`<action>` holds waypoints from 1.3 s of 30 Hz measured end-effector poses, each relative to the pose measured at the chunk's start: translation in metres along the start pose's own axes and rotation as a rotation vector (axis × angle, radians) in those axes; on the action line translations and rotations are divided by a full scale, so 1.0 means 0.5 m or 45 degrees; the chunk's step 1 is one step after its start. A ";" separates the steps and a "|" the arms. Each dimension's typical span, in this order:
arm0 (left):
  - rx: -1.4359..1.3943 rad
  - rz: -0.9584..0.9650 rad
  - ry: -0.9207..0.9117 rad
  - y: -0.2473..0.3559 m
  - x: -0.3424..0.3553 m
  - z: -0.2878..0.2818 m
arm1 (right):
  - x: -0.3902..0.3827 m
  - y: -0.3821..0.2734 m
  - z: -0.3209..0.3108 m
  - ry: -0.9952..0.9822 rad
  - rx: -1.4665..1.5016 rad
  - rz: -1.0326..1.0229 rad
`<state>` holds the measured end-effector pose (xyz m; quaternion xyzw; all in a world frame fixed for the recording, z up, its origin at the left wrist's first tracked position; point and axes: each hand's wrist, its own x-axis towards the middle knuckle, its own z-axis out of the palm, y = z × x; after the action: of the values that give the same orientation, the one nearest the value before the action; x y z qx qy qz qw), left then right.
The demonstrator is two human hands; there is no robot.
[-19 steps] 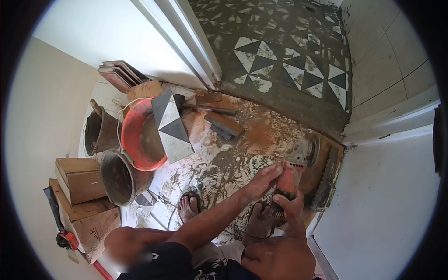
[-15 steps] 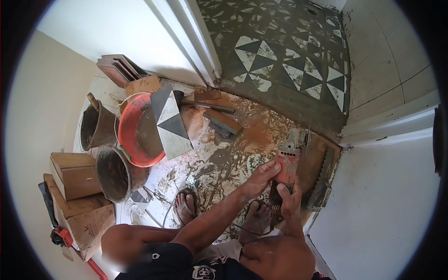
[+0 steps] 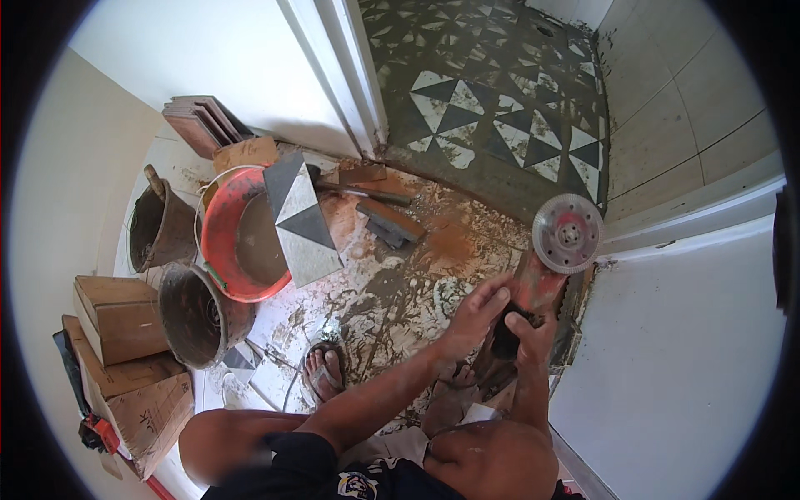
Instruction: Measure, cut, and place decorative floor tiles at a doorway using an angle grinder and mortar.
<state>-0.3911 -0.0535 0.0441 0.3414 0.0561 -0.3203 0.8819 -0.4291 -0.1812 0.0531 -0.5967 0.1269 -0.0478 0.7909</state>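
Observation:
A red angle grinder (image 3: 536,289) with a black rear handle is tilted so that its round, dusty cutting disc (image 3: 568,234) faces up toward me. My right hand (image 3: 532,337) is wrapped round the black handle, thumb on top. At the grinder's left side, my left hand (image 3: 477,317) is closed, thumb and fingers against the body; part of its grip is hidden. Left of my hands, a black-and-white triangle-patterned tile (image 3: 305,221) leans across the rim of a red bucket (image 3: 218,218) that holds murky water.
Two dark buckets (image 3: 200,321) and cardboard boxes (image 3: 125,321) stand at the left. A hammer (image 3: 367,192) and a trowel or float (image 3: 390,223) lie on the mortar-smeared floor. Patterned tiles (image 3: 450,108) cover the floor past the doorway; a white wall (image 3: 658,350) rises close at my right.
The grinder has turned and risen a little to the right, bringing its disc face into view. Both hands have shifted with it, the left now lower on the body.

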 end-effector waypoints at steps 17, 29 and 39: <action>0.806 0.335 0.140 -0.005 -0.012 0.019 | 0.043 0.035 0.027 0.059 0.787 0.179; 0.641 0.165 0.299 -0.080 -0.021 -0.009 | -0.001 0.085 -0.050 -0.004 0.834 0.427; 0.675 -0.098 0.362 -0.107 -0.020 -0.010 | -0.021 0.111 -0.058 0.172 0.946 0.454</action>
<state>-0.4309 -0.0752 0.0131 0.5987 0.1065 -0.3061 0.7325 -0.4509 -0.1903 -0.0060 -0.2348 0.2541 0.0084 0.9382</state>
